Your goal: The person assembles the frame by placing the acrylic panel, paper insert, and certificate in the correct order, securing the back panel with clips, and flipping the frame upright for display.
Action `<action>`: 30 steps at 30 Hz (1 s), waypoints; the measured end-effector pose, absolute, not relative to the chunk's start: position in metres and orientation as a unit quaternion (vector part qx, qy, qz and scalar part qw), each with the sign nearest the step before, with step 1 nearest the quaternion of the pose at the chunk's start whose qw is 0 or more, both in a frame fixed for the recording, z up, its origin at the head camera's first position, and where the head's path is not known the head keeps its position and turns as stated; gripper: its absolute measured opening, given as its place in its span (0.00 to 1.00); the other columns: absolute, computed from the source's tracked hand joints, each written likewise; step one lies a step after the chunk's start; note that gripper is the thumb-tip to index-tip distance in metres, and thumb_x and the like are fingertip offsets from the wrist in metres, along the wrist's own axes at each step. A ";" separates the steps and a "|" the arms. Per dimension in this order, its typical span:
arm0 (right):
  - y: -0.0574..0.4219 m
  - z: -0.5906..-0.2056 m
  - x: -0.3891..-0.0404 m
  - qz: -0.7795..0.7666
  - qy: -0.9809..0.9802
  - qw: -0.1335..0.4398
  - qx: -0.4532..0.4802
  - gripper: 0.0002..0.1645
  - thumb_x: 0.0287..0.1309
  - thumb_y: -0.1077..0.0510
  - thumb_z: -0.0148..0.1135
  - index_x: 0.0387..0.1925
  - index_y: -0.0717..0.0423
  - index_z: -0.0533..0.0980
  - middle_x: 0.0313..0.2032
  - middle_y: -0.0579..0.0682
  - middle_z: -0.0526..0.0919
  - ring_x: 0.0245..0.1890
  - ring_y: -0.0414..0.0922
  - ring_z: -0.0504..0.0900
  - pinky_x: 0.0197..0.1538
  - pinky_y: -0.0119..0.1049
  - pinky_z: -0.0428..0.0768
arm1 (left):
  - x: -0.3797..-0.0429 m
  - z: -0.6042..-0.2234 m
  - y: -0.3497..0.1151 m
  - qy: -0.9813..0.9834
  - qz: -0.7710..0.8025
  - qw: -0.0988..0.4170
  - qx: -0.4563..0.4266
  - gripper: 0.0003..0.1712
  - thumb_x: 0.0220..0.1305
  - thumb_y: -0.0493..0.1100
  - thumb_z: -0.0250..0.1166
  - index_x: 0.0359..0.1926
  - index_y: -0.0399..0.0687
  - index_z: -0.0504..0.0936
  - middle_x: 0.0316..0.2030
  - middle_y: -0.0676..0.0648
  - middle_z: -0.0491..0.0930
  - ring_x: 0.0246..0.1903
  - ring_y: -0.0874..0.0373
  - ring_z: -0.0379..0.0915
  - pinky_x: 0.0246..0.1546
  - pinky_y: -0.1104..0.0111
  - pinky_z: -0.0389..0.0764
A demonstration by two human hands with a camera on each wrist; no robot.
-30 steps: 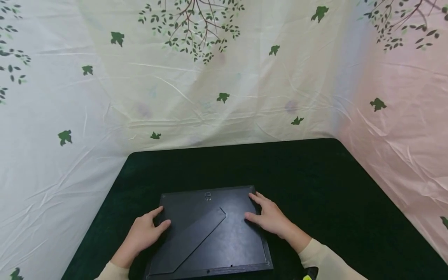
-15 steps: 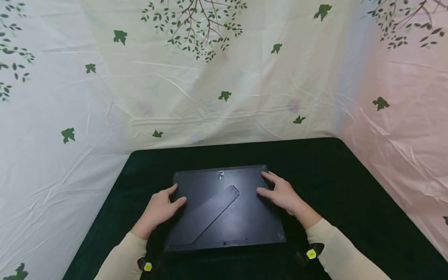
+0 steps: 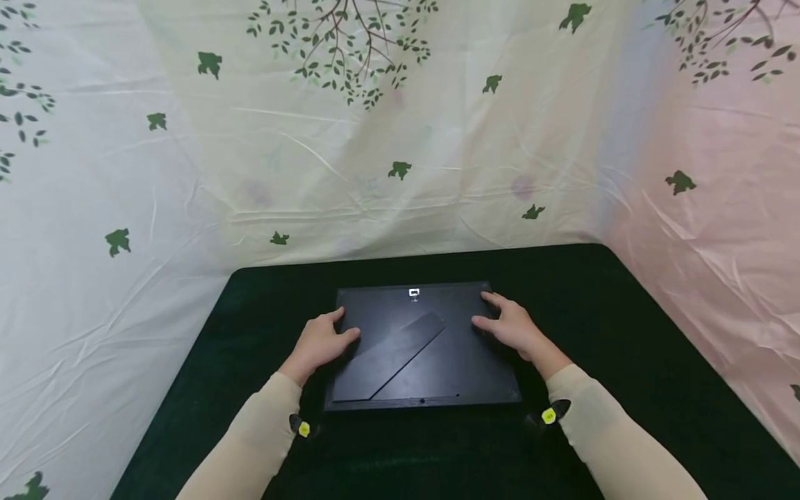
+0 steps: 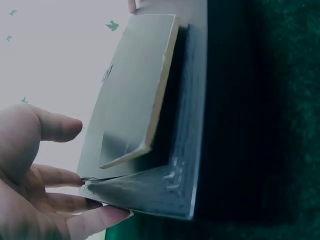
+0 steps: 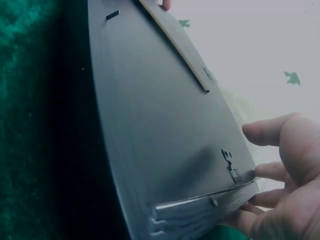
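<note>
Head view, count: one picture frame point(image 3: 437, 361), two hands, two sleeves point(image 3: 256, 430), two dark wristbands point(image 3: 300, 424) with yellow-green faces, one table point(image 3: 400, 458).
Frame, place: central over the table, between the hands, back facing up; whether it touches the cloth, I cannot tell.
Frame, look: black, broad rectangle, faintly glossy; one stand point(image 3: 387, 354) lies diagonally across the back, one bright metal hanger point(image 3: 414, 292) sits near the far edge.
Left hand point(image 3: 320, 342): grips the left side near the far corner, thumb over the back.
Right hand point(image 3: 514, 326): grips the right side near the far corner, thumb over the back.
Surroundings: dark green, velvety tabletop with rounded far corners; creased, thin curtain point(image 3: 437, 139) printed with three leafy branches and scattered green shapes.
Left wrist view, stand: one flat board, smooth grey face, pale, rough cut edge point(image 4: 159, 95), dark gap beside it.
Left grip: fingers at the frame's side, thumb spread away from them; thumb contact cannot be told.
Right wrist view, fittings: two metal hangers, the nearer point(image 5: 230, 167) close to the right fingertips; one small slot point(image 5: 113, 15) by the long edge.
Right grip: fingers behind the ridged rim, thumb spread above; thumb contact cannot be told.
</note>
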State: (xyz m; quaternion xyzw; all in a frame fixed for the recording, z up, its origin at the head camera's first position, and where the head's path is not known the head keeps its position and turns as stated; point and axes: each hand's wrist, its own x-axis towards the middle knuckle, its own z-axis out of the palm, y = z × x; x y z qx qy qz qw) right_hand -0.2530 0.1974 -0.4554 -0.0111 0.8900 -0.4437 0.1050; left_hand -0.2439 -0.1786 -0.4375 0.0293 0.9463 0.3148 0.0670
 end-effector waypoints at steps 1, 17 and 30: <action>0.198 -0.456 -0.254 -0.441 0.892 0.104 -0.009 0.44 0.64 0.44 0.59 0.74 0.50 0.52 0.74 0.59 0.46 0.72 0.60 0.48 0.64 0.59 0.61 | -0.246 -0.439 -0.177 0.948 0.311 0.064 0.030 0.41 0.63 0.55 0.62 0.70 0.40 0.62 0.28 0.42 0.80 0.15 0.59 0.62 0.28 0.62 0.73; 0.197 -0.466 -0.262 -0.407 0.907 0.106 0.027 0.52 0.62 0.40 0.59 0.76 0.53 0.45 0.74 0.62 0.46 0.71 0.62 0.47 0.66 0.61 0.54 | -0.257 -0.454 -0.166 0.949 0.307 0.062 0.020 0.41 0.63 0.56 0.61 0.70 0.38 0.63 0.66 0.36 0.65 0.62 0.45 0.65 0.59 0.49 0.67; 0.193 -0.470 -0.260 -0.531 0.837 0.109 0.079 0.44 0.67 0.46 0.56 0.73 0.61 0.50 0.73 0.62 0.47 0.71 0.59 0.49 0.66 0.58 0.57 | -0.249 -0.468 -0.173 0.912 0.398 0.095 0.000 0.41 0.65 0.56 0.62 0.71 0.38 0.60 0.69 0.35 0.59 0.68 0.41 0.54 0.63 0.46 0.60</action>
